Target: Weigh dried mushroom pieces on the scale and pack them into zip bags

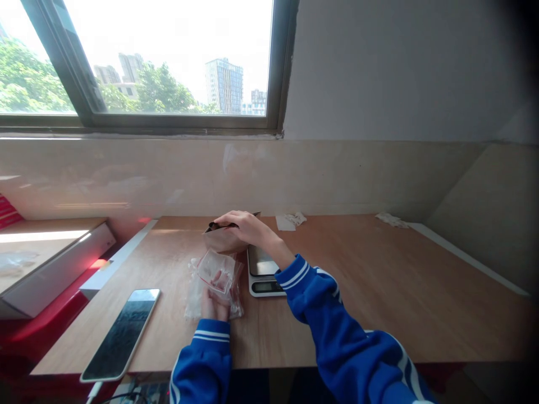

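Note:
My left hand [215,303] holds a small clear zip bag [215,264] with a reddish line along its rim, and its fingers show through the plastic. More clear plastic bags [191,297] lie flat on the table underneath. Just beyond, a light brown paper container [223,241] stands with dark contents [214,226] at its top. My right hand [250,227] reaches across over this container, its fingers bent down at the opening. The fingertips are hidden, so what they pinch cannot be made out. Under my right forearm sits a small digital scale [260,269], partly covered.
A phone [122,336] with a white cable plugged in lies at the left front of the wooden table [379,292]. Crumpled white papers [290,221] rest near the wall. Another table [54,247] with a red cloth stands to the left, below the window.

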`<action>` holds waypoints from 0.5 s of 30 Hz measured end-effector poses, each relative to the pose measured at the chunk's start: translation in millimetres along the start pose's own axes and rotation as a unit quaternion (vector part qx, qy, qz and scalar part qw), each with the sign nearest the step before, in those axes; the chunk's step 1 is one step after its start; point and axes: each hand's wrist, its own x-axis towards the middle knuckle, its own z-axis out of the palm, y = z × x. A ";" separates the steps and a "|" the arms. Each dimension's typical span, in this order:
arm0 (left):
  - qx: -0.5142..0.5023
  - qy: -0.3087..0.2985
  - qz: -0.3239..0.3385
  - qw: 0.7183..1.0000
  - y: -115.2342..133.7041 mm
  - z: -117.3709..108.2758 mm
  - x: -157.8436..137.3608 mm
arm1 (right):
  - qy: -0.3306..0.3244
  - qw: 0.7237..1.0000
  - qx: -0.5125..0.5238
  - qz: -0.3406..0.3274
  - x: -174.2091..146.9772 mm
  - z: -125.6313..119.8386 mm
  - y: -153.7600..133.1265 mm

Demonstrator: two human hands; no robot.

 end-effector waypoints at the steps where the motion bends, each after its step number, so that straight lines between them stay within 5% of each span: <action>1: -0.003 -0.001 -0.001 1.000 0.0 0.4 -0.7 | 0.004 1.000 0.001 0.000 4.4 1.1 3.8; 9: -0.007 -0.005 -0.002 1.000 0.4 1.2 -3.0 | 0.051 0.982 -0.161 0.088 28.9 18.3 29.1; 15: -0.001 0.004 0.002 1.000 -0.9 1.1 -3.1 | 0.013 0.967 -0.215 0.137 31.1 24.6 34.0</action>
